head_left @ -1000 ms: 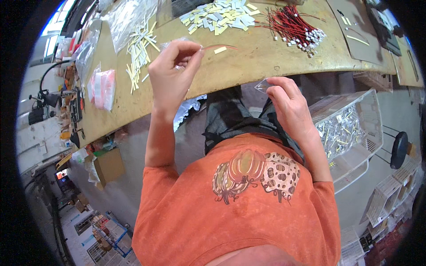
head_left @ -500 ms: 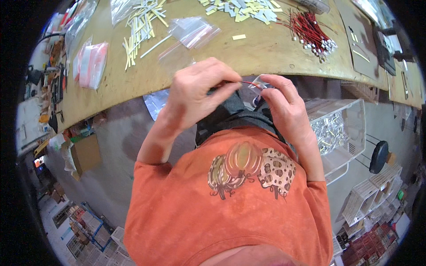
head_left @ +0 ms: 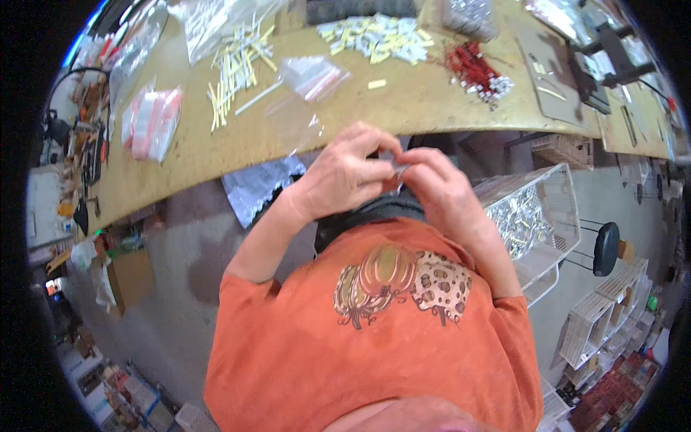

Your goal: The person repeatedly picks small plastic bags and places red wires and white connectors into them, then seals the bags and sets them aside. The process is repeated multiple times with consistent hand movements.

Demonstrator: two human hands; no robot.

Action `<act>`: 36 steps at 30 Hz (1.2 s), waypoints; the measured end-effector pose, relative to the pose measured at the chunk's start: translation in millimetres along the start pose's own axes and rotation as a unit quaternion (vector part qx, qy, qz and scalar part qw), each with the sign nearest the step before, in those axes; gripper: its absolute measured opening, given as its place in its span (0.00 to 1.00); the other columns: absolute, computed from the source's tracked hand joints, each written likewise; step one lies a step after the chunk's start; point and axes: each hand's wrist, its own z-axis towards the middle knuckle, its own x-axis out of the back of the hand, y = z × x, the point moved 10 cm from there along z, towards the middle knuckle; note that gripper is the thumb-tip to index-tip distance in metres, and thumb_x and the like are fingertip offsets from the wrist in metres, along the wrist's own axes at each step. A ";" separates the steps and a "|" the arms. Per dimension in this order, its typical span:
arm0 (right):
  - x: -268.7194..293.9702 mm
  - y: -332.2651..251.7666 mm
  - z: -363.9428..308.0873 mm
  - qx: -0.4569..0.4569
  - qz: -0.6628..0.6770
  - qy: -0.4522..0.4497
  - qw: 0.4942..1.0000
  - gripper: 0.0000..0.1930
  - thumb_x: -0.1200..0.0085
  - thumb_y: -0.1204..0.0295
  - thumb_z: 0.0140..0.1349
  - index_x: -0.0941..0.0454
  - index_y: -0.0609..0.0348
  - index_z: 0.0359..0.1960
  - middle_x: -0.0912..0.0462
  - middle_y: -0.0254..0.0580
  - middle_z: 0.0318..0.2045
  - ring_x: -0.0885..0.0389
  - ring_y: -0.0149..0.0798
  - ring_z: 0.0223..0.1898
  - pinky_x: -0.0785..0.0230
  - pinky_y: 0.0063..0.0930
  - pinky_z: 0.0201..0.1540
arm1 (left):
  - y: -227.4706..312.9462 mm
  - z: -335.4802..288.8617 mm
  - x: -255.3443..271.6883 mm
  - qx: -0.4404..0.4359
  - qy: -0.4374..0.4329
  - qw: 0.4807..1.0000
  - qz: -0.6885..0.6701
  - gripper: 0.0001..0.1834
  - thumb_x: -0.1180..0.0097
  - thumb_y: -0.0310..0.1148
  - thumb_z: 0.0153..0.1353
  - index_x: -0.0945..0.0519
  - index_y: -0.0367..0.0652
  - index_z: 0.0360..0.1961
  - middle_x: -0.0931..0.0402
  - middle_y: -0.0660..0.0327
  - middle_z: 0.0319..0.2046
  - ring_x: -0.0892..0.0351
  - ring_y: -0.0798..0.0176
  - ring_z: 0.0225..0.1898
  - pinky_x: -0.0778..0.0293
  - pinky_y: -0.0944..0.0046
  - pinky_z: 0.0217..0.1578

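My left hand (head_left: 351,171) and my right hand (head_left: 440,184) meet in front of the table's near edge, above my lap. Both have bent fingers pinched together, with the fingertips nearly touching. Between them shows a small, shiny, clear-whitish plastic piece (head_left: 398,173), pinched by the right fingers. Whatever the left fingers hold is hidden behind them; no red wire can be seen there now. On the table beyond lie a flat clear zip bag (head_left: 311,78), a single pale yellow strip (head_left: 376,84) and a bundle of red wires with white connectors (head_left: 476,70).
Long white-and-yellow strips (head_left: 241,68) and a heap of short pieces (head_left: 378,37) cover the far table (head_left: 194,155). Bags with red edges (head_left: 151,122) lie left. A silvery bag (head_left: 259,189) hangs below the edge. Right stands a white crate (head_left: 565,209) of shiny packets, near a black stool (head_left: 606,248).
Both hands have come together and sit slightly lower. The red wire stretched between them earlier is out of sight. The view has shifted, showing more of the table's far side.
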 end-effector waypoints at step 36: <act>53.7 129.0 -65.1 -0.125 0.004 0.119 0.985 0.08 0.40 0.80 0.56 0.22 0.62 0.38 0.19 0.48 0.44 0.18 0.52 0.46 0.22 0.40 0.48 | -243.3 296.0 -13.0 0.184 -0.092 0.963 0.173 0.12 0.33 0.38 0.63 0.12 0.39 0.40 0.13 0.59 0.33 0.18 0.66 0.34 0.23 0.64 0.41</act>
